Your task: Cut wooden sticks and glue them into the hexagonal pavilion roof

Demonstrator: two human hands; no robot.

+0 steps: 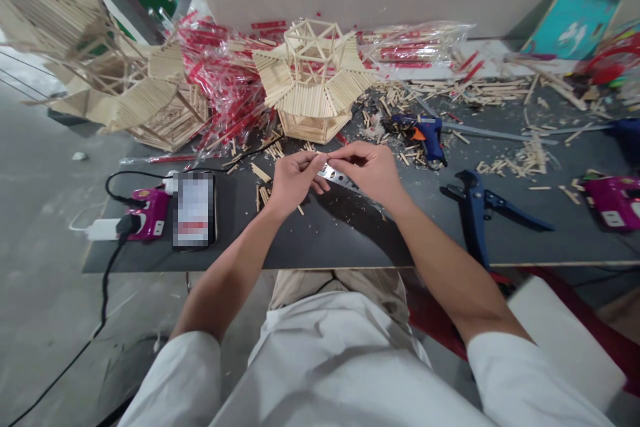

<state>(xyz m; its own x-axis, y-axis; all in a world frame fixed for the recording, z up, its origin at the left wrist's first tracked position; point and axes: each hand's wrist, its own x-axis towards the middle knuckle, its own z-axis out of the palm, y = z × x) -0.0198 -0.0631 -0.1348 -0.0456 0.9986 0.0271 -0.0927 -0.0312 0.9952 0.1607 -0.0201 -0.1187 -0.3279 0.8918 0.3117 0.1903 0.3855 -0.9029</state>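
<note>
My left hand and my right hand meet above the dark tabletop, fingertips pinched close together. Between them shows a shiny metal ruler with holes; its left end is among my left fingers, and the rest runs below my right hand. Whatever my right thumb and forefinger pinch is too small to make out. Just beyond stands a lantern-like model built of thin wooden sticks, with a flared roof and an open frame on top. Short cut sticks lie beside my left hand.
Rightward lie a blue glue gun, a blue cutter and scattered stick offcuts. A phone and a purple power socket with cables sit at left. Another stick model and red-and-clear wrappers are behind.
</note>
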